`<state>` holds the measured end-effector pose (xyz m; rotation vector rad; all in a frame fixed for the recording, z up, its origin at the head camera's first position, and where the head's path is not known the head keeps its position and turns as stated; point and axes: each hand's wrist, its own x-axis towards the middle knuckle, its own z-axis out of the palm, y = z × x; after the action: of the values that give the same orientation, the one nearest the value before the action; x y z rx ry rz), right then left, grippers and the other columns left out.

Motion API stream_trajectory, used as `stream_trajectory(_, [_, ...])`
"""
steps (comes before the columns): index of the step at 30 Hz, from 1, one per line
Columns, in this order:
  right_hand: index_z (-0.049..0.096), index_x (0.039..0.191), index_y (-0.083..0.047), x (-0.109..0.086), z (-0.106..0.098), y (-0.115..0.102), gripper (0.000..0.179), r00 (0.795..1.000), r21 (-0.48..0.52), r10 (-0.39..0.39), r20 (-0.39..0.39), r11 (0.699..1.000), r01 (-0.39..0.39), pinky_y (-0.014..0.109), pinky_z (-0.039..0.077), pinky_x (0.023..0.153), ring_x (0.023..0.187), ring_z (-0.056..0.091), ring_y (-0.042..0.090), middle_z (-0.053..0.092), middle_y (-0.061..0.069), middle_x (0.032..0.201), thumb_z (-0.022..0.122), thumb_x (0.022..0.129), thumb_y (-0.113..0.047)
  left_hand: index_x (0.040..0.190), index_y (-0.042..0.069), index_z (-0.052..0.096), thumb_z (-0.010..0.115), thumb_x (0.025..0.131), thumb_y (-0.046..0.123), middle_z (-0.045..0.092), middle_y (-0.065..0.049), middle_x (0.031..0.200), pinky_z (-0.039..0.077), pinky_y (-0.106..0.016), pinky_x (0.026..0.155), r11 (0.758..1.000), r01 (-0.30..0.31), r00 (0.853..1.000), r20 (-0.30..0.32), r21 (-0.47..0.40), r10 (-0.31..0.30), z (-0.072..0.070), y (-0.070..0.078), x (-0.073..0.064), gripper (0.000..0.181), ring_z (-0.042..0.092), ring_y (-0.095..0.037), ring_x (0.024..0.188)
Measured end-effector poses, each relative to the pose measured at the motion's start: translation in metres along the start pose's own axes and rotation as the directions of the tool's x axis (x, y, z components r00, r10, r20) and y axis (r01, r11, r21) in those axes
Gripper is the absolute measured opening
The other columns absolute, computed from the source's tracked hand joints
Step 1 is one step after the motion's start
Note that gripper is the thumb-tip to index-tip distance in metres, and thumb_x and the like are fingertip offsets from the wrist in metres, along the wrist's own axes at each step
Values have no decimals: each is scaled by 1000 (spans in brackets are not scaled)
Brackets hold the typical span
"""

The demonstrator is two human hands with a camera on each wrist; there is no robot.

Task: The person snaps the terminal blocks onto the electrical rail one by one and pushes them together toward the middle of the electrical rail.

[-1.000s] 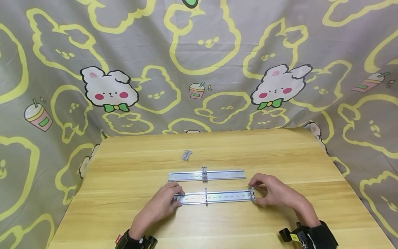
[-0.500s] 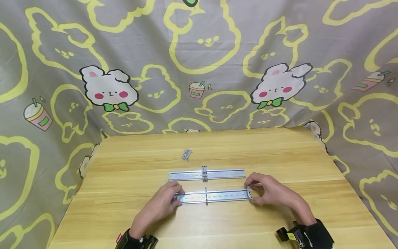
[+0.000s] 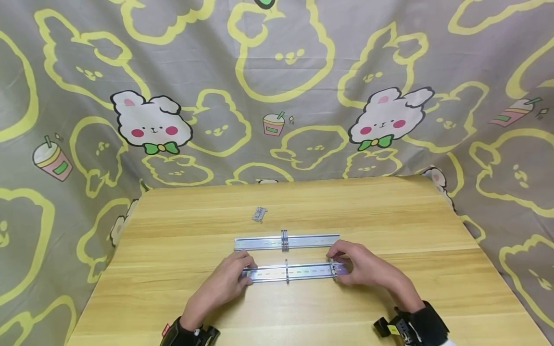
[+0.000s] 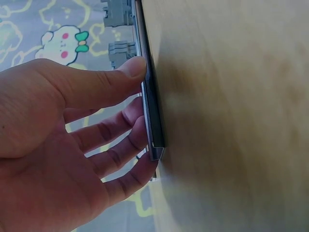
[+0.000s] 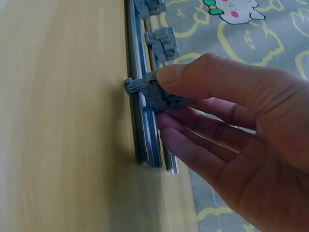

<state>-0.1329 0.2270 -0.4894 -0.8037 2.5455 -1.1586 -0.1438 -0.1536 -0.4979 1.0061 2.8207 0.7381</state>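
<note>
Across the table lies a slotted metal DIN rail (image 3: 309, 272), nearer to me than a second one. My left hand (image 3: 227, 276) grips its left end, thumb on the front edge and fingers behind, as the left wrist view shows of the rail (image 4: 155, 121). Close to the right end, my right hand (image 3: 368, 266) pinches a grey terminal block (image 5: 155, 93) that sits across the rail. A bare stretch of rail shows beyond the block at that end. Another thin terminal block (image 3: 287, 272) stands near the rail's middle.
Just behind lies the second DIN rail (image 3: 259, 244), with grey terminal blocks (image 3: 284, 240) side by side near its middle. Farther back, a loose grey terminal block (image 3: 259, 214) lies flat on the wooden table (image 3: 182, 221). A patterned curtain (image 3: 311, 158) surrounds the table's back and sides.
My right hand has moved left with the terminal block, from the rail's right end to a little way in along it. The left hand has stayed in place.
</note>
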Motion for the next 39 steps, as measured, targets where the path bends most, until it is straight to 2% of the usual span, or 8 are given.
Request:
stream_trajectory(15, [63, 115, -3, 17, 16, -12, 45, 999, 33, 24, 28, 999, -25, 38, 57, 94, 109, 68, 29, 66, 8, 113, 85, 76, 1, 98, 9, 72, 84, 81, 3, 60, 3, 98, 55, -35, 81, 999, 42, 998, 40, -17, -42, 0, 1, -2, 22, 57, -16, 91])
stream_trajectory(23, [63, 115, -3, 27, 25, -18, 46, 999, 19, 23, 29, 1000, -24, 37, 56, 95, 109, 68, 28, 66, 7, 113, 87, 75, -2, 97, 7, 72, 84, 80, 1, 62, 2, 98, 55, -35, 80, 1000, 23, 1000, 18, -14, -23, -1, 2, -3, 22, 58, -16, 91])
stream_trajectory(31, [64, 114, -3, 36, 32, -23, 45, 1000, 20, 20, 23, 1000, -20, 35, 56, 96, 110, 67, 26, 66, 7, 114, 88, 76, -6, 98, 10, 72, 84, 81, 3, 61, 4, 98, 54, -33, 79, 999, 44, 998, 35, -13, -43, -1, 0, -2, 22, 56, -15, 90])
stream_trajectory(39, [65, 115, -4, 43, 40, -31, 45, 1000, -13, 10, 13, 1000, -10, 35, 56, 95, 107, 67, 22, 68, 6, 113, 88, 77, -9, 97, 9, 72, 84, 80, 2, 61, 2, 98, 54, -34, 80, 1000, 27, 999, 21, -12, -27, -2, 1, -2, 22, 57, -16, 91])
